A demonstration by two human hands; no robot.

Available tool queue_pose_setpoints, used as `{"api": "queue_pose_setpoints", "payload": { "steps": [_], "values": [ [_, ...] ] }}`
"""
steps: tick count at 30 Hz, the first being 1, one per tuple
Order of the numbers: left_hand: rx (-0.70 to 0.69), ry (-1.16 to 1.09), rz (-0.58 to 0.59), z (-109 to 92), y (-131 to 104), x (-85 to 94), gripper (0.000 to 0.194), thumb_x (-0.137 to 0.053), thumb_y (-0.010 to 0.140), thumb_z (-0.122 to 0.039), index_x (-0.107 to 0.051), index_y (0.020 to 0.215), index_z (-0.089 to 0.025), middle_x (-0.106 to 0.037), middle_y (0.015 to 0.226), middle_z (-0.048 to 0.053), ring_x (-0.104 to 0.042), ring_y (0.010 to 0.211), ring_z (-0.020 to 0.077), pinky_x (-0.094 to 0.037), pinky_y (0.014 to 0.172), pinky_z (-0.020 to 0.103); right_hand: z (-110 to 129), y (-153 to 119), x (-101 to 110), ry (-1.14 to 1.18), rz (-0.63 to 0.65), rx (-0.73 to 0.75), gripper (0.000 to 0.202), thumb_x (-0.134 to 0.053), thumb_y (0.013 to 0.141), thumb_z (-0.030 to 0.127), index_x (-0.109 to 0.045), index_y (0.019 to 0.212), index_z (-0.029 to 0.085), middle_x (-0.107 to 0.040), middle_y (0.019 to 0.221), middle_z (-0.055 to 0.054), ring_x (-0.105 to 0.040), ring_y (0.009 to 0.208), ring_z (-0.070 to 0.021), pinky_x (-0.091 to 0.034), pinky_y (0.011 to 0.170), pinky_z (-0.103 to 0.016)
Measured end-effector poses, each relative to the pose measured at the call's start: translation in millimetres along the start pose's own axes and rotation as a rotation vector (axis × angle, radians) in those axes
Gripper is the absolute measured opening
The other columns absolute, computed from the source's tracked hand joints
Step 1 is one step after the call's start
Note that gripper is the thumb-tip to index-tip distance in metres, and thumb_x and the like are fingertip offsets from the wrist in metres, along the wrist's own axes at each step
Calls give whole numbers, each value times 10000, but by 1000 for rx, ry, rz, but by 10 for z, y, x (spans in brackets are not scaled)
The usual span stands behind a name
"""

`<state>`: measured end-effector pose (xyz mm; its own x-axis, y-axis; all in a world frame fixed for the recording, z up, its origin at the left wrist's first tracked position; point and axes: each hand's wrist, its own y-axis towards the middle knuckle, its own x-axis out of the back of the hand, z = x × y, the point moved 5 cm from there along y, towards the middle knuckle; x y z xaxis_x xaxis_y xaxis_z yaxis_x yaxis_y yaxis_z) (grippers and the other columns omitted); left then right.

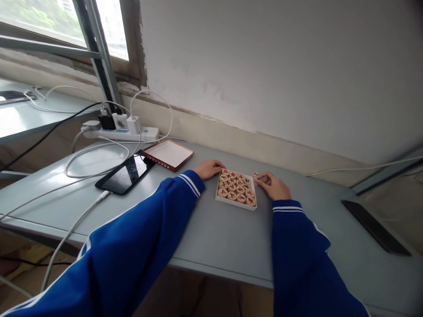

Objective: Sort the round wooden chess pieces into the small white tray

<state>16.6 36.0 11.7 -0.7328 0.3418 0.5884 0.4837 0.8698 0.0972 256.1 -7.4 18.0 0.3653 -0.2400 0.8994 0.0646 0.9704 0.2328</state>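
A shallow white box [235,205] full of round wooden Chinese chess pieces [231,196] lies on the desk in front of me. Most pieces bear red characters; a few near the right side look dark. My left hand [208,169] rests at the far left corner of the box, its fingers closed against the edge. At the far right corner, my right hand [273,185] pinches a single Chinese chess piece [255,174] between thumb and fingers. That piece is beside the box rim, partly covered by the fingertips.
A reddish-brown box lid [169,153] lies inside up, left of my left hand. Beside it is a black tablet [125,174] with a white cable. Behind stands a loaded power strip [147,134]. A dark flat bar [375,226] lies on the right of the grey desk [225,243].
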Motion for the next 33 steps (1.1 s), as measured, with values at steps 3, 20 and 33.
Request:
{"api": "queue_pose_setpoints", "payload": {
  "steps": [3, 20, 33],
  "values": [
    [17, 14, -4, -4, -2, 5, 336, -420, 739, -210, -631, 968, -82, -642, 828, 61, -531, 732, 135, -410, 677, 219, 2, 0, 42, -54, -97, -52, 280, -497, 736, 473, -605, 843, 238, -609, 710, -20, -497, 615, -153, -285, 522, -249],
    [-16, 21, -11, 25, 8, 6, 318, -413, 749, -213, -632, 949, -99, -653, 933, 64, -565, 832, 157, -422, 765, 233, 520, -311, 164, 194, 327, 320, 340, -616, 659, 464, -636, 919, 246, -529, 893, -47, -473, 915, -213, -353, 838, -354],
    [-36, 33, -27, 12, -16, 24, 309, -413, 745, -214, -635, 935, -115, -653, 947, 60, -566, 863, 168, -412, 794, 242, 187, -122, 126, 505, 234, 113, 367, -632, 606, 475, -564, 828, 190, -619, 816, -39, -550, 707, -154, -417, 608, -263]
  ]
}}
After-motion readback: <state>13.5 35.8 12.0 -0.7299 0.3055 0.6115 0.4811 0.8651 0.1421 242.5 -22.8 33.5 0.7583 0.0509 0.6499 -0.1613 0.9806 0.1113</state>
